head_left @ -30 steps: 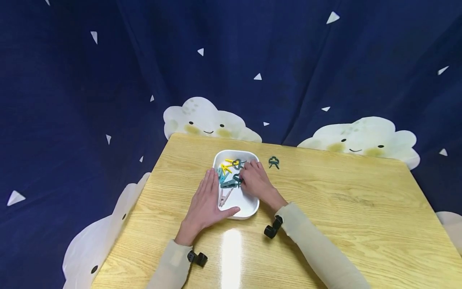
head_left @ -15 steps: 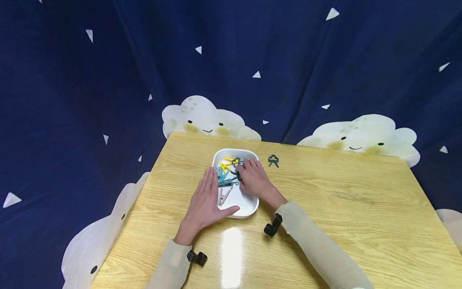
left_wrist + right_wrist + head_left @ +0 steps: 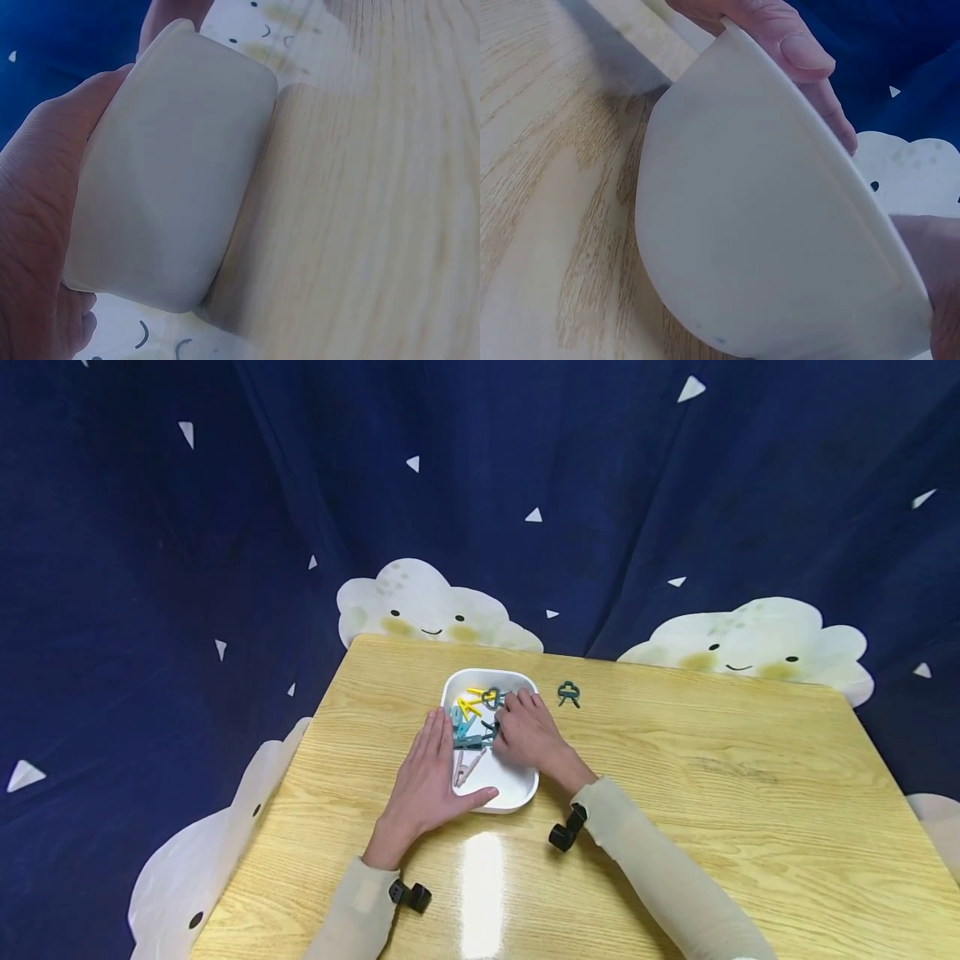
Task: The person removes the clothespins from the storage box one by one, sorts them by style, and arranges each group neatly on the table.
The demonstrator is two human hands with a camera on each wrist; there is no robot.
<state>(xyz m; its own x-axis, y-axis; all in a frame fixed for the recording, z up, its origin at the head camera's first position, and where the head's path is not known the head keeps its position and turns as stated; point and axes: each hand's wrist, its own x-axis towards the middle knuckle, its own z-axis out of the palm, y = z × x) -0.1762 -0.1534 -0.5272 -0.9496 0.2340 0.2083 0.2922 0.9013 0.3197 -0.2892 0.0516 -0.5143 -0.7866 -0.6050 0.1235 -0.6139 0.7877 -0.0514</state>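
A white rectangular tub (image 3: 517, 795) stands on the table with several small clips in it. My left hand (image 3: 429, 768) rests along its left rim, fingers straight and thumb stretched over the near edge. Inside the tub, my right hand (image 3: 528, 732) has curled fingers at a dark green plant clip (image 3: 491, 730) and appears to pinch it; the fingertips are partly hidden. Around it lie yellow clothespins (image 3: 469, 707), a teal clothespin (image 3: 457, 720), a grey-green clothespin (image 3: 468, 742), a pale pink clothespin (image 3: 467, 769) and another green plant clip (image 3: 492, 697). Both wrist views show mainly the tub's outer wall (image 3: 172, 165).
One dark green plant clip (image 3: 568, 694) lies on the wooden table (image 3: 712, 793) to the right of the tub's far corner. A dark blue curtain (image 3: 480, 485) with white triangles and clouds hangs behind the table.
The right fingers shift slightly within the tub, and the dark green plant clip at them turns a little. The grey-green clothespin moves slightly left. The left hand stays on the rim.
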